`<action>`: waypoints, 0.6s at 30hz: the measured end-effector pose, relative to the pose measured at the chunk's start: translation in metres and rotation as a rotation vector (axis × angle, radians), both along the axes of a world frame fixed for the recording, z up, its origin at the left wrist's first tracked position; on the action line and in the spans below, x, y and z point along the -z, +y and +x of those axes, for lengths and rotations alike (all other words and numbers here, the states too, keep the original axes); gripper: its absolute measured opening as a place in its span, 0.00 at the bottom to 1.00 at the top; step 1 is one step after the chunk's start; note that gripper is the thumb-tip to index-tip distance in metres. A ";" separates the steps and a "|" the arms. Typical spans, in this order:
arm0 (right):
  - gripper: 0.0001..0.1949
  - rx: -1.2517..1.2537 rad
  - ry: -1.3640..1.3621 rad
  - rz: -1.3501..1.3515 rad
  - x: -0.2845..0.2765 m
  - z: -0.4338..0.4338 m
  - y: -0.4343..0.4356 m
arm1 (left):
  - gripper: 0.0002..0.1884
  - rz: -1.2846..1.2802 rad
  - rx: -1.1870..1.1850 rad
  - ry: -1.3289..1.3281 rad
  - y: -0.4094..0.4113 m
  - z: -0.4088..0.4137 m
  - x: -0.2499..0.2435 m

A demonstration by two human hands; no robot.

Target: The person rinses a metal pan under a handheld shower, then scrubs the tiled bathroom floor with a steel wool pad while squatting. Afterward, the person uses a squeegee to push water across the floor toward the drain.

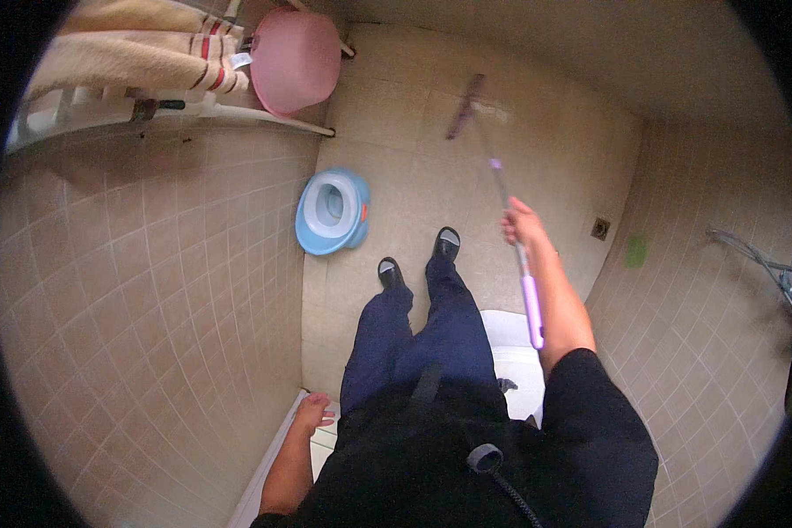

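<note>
My right hand point(523, 223) is closed around the grey pole of a mop-like floor tool point(505, 188) with a purple grip point(532, 310). Its long, narrow purple head point(466, 107) is blurred and lies against the beige tiled floor point(396, 158), beside a small bright, shiny patch. Low on the left, my left hand point(315, 412) hangs near my hip with bent fingers somewhat apart, holding nothing. It is nearest to a white door frame or threshold point(327, 435) at the wall.
A blue-and-white child's potty point(332, 211) stands by the left wall. A pink basin point(297, 63) and beige towels point(138, 59) hang from white pipes. A floor drain point(600, 229) lies right. A white fixture point(511, 330) stands beside my leg. A shower hose point(752, 247) hangs right.
</note>
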State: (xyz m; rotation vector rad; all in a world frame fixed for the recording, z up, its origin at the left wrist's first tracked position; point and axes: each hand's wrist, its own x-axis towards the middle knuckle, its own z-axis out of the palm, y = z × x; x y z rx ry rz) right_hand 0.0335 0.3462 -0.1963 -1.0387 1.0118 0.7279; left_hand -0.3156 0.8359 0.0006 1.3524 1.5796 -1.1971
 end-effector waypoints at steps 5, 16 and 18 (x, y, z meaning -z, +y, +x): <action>0.31 0.091 -0.047 -0.155 -0.032 0.012 -0.023 | 0.14 -0.018 0.063 0.023 -0.012 0.025 0.008; 0.29 -0.243 -0.169 0.210 0.050 0.133 0.268 | 0.11 -0.004 0.100 0.010 0.035 0.112 -0.001; 0.29 -0.324 -0.152 0.154 0.059 0.145 0.291 | 0.12 0.008 0.181 0.037 0.041 0.132 -0.012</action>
